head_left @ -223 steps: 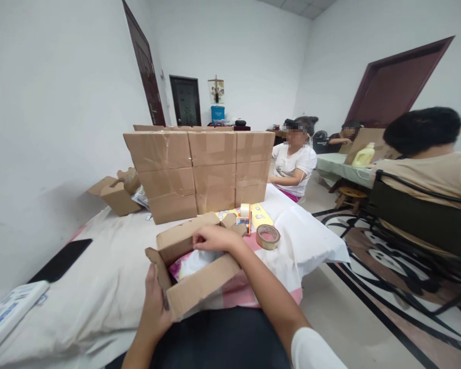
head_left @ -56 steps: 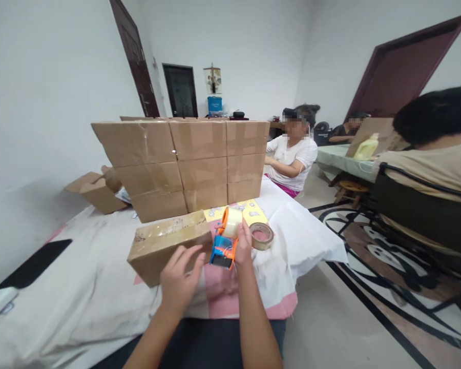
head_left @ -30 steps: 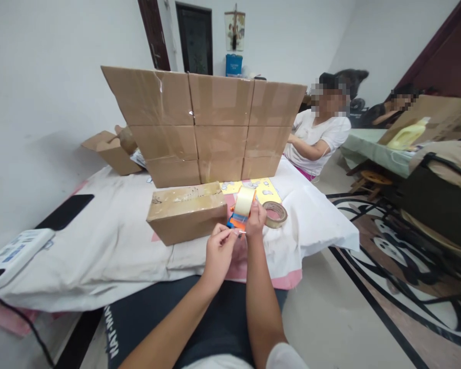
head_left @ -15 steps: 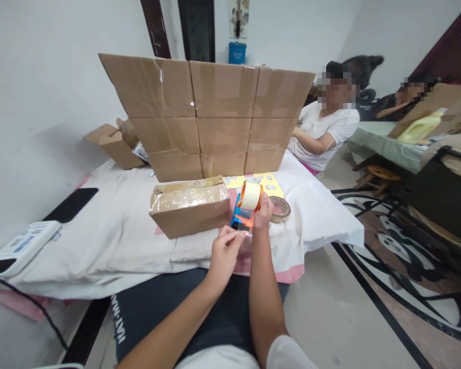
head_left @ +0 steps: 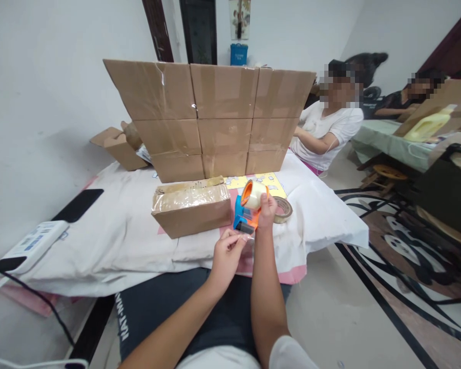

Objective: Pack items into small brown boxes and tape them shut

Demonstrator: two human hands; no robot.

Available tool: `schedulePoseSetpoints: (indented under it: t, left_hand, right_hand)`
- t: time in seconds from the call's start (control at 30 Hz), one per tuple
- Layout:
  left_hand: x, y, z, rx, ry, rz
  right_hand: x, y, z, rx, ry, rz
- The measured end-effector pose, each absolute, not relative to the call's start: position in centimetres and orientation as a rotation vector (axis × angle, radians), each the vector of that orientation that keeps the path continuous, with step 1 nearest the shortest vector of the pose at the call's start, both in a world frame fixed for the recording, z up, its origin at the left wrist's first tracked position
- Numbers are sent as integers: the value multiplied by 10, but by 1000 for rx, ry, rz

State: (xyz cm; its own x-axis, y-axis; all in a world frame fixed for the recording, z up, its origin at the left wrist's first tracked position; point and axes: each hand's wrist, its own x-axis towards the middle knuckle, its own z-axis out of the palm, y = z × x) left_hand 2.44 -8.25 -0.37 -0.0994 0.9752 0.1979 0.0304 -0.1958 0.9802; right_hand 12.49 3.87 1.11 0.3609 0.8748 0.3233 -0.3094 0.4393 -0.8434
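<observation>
My right hand [head_left: 267, 211] is closed on an orange and blue tape dispenser [head_left: 238, 212] with a wide roll of clear tape [head_left: 256, 195] in it. Just below the dispenser, my left hand [head_left: 229, 252] pinches the loose end of the tape [head_left: 249, 237] between thumb and fingers. To the left of both hands a taped cardboard box [head_left: 194, 218] rests on the table, its top covered with shiny tape. A second tape roll [head_left: 283, 210] lies flat on the cloth, partly behind my right hand.
Several stacked cardboard boxes [head_left: 225, 115] form a wall across the table [head_left: 130, 246]. At the left lie a black phone-like slab [head_left: 79, 205] and a white power strip [head_left: 33, 246] with cords. An open carton [head_left: 125, 151] stands behind. A person in white [head_left: 330, 128] sits beyond the right end.
The dispenser has turned a little in my right hand, so the roll's open side shows more. My left hand keeps its pinch on the tape end. The view has shifted slightly.
</observation>
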Motion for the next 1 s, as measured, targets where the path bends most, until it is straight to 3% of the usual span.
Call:
schedulePoseSetpoints:
  t: [0.3,0.73,1.0]
  left_hand:
    - [28,-84,1,1250,1191,1453]
    - [12,-69,-10,1260,1325,1468]
    - [3,-73,-15,1317,1348,1294]
  right_hand:
    - [122,28,21,-572,-907,1070]
    - [114,26,20,-622,-860,951]
    - [117,31,14,-580,-892,929]
